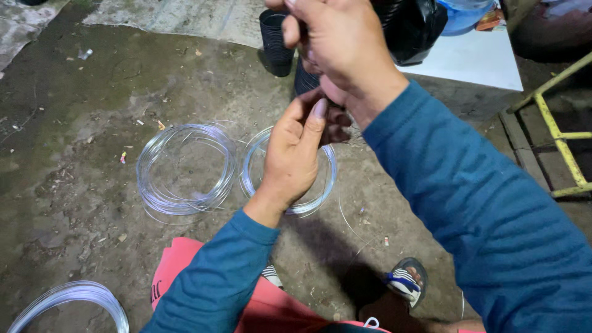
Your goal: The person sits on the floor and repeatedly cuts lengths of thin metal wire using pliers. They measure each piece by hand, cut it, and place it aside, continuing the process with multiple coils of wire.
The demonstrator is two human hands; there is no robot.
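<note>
Hands (296, 151) pinch clear line above coils (185, 166)

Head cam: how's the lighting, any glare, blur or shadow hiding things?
Head view: even, dim light; faint glints on the clear line coils, no blown-out glare. Right hand is close to the lens and slightly soft, cut off at the top edge. Left hand is sharp. Dark shadow on the ground below the arms.
</note>
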